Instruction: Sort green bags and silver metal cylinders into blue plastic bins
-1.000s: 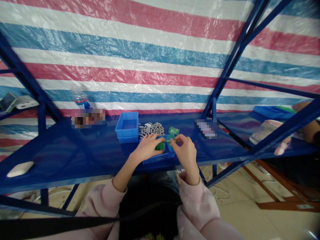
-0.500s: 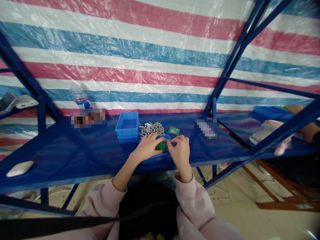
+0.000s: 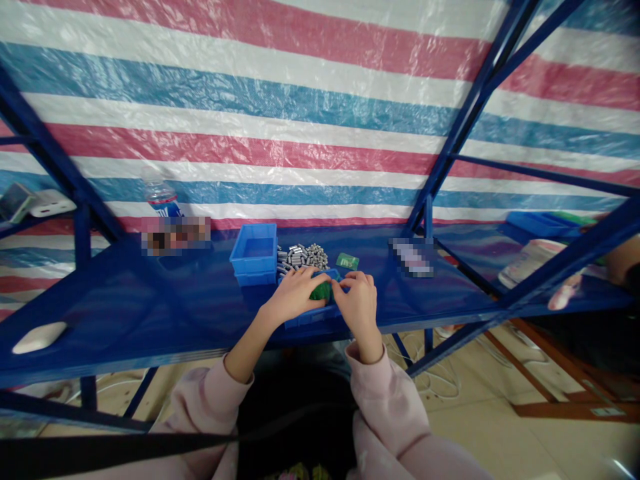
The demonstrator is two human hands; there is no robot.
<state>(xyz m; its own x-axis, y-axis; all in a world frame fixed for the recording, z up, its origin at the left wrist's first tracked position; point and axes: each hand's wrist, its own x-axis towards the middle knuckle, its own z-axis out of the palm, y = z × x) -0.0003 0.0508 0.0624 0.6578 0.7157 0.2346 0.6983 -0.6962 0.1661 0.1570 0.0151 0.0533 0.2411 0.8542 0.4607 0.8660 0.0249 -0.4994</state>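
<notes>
Since a second earlier, the right hand (image 3: pixel 357 300) had shifted left, its fingertips drawn nearly together over the right part of the tray (image 3: pixel 311 317); whether they pinched anything could not be told. The left hand (image 3: pixel 295 293) reached over the tray's left part, thumb and fingers parted around the green pieces (image 3: pixel 320 292); whether it gripped them was unclear. The tray sat near the front edge of the counter (image 3: pixel 200 303).

How far the work had come could only be judged roughly: green pieces already lay in the tray, while one green card (image 3: pixel 347 261) lay outside it, just beyond the right hand. Behind the tray, metal pieces (image 3: pixel 311 255) lay loose in a heap, untouched, beside stacked boxes (image 3: pixel 254 270). Farther back stood a bottle (image 3: pixel 165 199).
</notes>
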